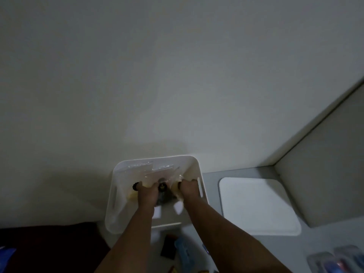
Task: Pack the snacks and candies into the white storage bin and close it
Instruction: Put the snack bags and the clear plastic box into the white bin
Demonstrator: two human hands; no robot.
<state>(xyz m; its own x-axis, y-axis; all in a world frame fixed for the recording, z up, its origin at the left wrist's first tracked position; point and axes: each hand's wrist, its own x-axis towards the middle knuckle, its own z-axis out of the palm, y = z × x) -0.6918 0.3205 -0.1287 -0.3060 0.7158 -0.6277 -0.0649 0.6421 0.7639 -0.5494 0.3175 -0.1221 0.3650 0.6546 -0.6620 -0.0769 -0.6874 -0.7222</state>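
The white storage bin (118, 194) stands open against the wall, low in the middle of the view. Both of my hands reach down inside it. My left hand (146, 191) and my right hand (188, 187) each grip an edge of a clear plastic snack bag (153, 171) with pale contents and dark round pieces. The fingers are curled round the crinkled plastic. The bin's flat white lid (258, 205) lies on the grey surface to the right of the bin. More snack packets (183, 251) lie below the bin, partly hidden by my forearms.
A plain wall fills the upper view. A pale panel (325, 174) leans at the right. Packaged items (338, 260) sit at the lower right corner, and a dark cushion or seat (49, 247) lies at the lower left.
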